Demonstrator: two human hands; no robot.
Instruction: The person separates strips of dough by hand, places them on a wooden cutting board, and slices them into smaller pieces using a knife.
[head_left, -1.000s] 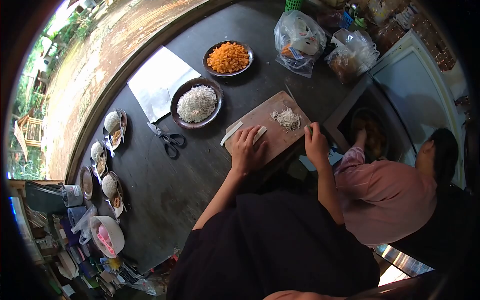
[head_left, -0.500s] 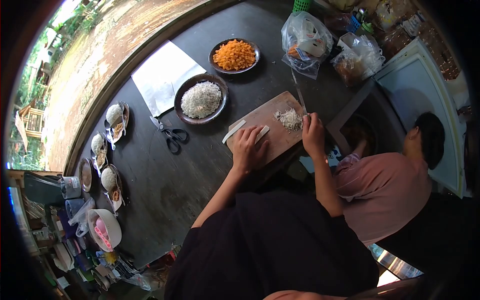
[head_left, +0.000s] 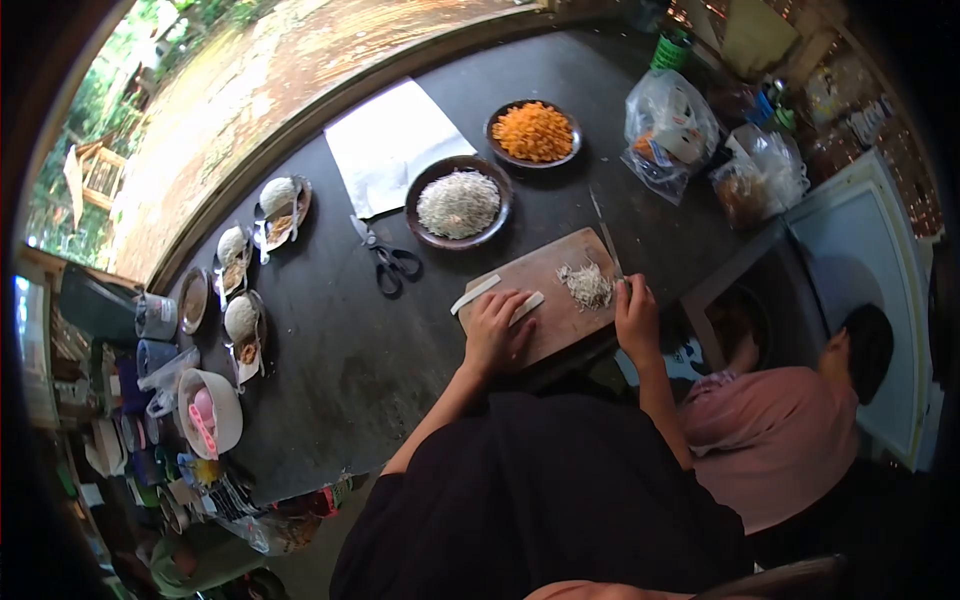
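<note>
My left hand (head_left: pixel 497 328) rests on the wooden cutting board (head_left: pixel 555 335), its fingers over a pale strip (head_left: pixel 527 307). Another pale strip (head_left: pixel 475 294) lies by the board's left edge. My right hand (head_left: pixel 635 305) is closed round the handle of a knife (head_left: pixel 605 235), whose blade points away along the board's right side. Between the hands sits a small heap of thin pale shreds (head_left: pixel 586 287). Beyond the board are a dark plate of white shreds (head_left: pixel 458 204) and a plate of orange pieces (head_left: pixel 533 132). Black-handled scissors (head_left: pixel 388 262) lie to the left.
White paper (head_left: pixel 395 140) lies at the back. Three plates with rice mounds (head_left: pixel 241 317) and a white bowl (head_left: pixel 213 412) stand left. Plastic bags (head_left: pixel 672 130) are at back right. On the right, a person in pink (head_left: pixel 775 440) leans by an open white door (head_left: pixel 865 290).
The view has turned, so the table's things appear shifted right. The knife blade now shows clearly beside the board. The person in pink has bent lower. My left hand stays on the strip.
</note>
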